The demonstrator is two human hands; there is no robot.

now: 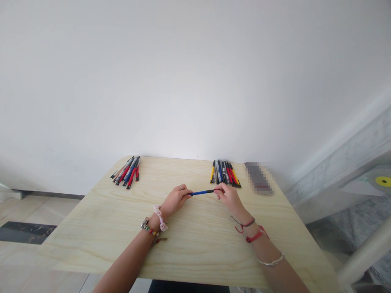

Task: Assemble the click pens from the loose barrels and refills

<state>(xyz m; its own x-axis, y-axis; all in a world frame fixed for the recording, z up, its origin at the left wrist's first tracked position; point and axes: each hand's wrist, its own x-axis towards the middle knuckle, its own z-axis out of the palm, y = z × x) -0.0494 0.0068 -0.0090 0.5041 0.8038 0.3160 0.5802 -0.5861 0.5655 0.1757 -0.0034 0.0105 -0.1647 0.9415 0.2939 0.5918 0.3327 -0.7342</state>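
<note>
A blue pen [200,193] with a black grip section lies level between my two hands, above the middle of the wooden table [195,236]. The fingers of my left hand [177,199] pinch its left end. At the black right end, the fingertips of my right hand [227,197] are closed on it. One group of pens [128,171], red, blue and white with black ends, is at the back left of the table. Another group of pens [225,173], in yellow, grey, blue, black and red, lies side by side behind my right hand.
A dark, pixelated flat object [259,178] rests at the back right of the table. The white wall [195,81] runs along the table's back edge. To the right are a marble-patterned ledge [342,171] and a yellow disc [383,181].
</note>
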